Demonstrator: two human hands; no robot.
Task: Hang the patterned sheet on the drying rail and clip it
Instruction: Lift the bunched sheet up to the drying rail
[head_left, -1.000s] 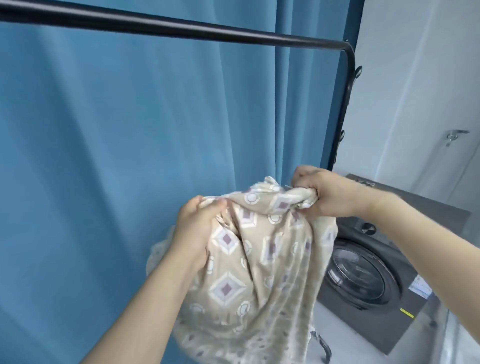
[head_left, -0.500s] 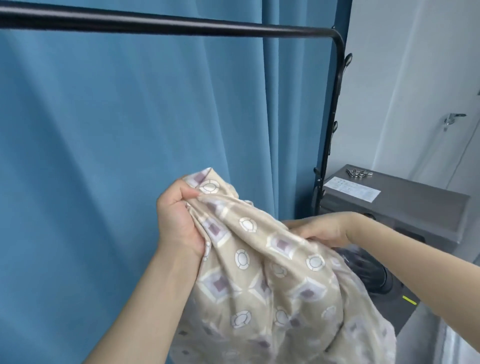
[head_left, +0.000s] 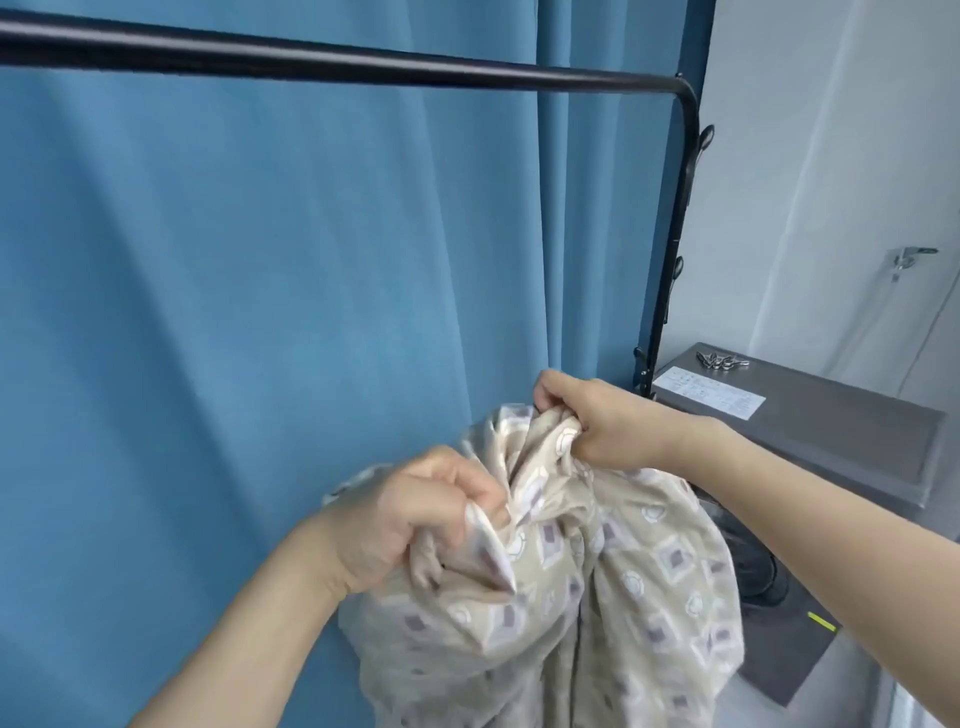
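The blue curtain filled the wall behind everything, and the black drying rail ran across in front of it near the top of the view, bending down into its upright post at the right-hand end. Below that end of the rail stood a grey washing machine, its flat top serving as a small worktop with a white label on it and what looked like a little heap of metal clips towards the back. The patterned sheet, beige with squares and rings, hung in a bunched mass well below the rail and apart from it, nothing yet draped over the bar. The person's left hand was lower and further from the post, its grip closed round a gathered fold of the cloth; the right hand, higher and nearer the post, had its fingers curled tight on another bunch of the top edge. To my eye this was the sorting-out step, hunting for an edge or corner before lifting, so the hanging proper had not begun and the clipping was further off. The next move would likely call for drawing the hands apart to spread the edge flat, then raising it up and over the rail. With so much cloth bunched below, it could easily drag or twist on the way up.
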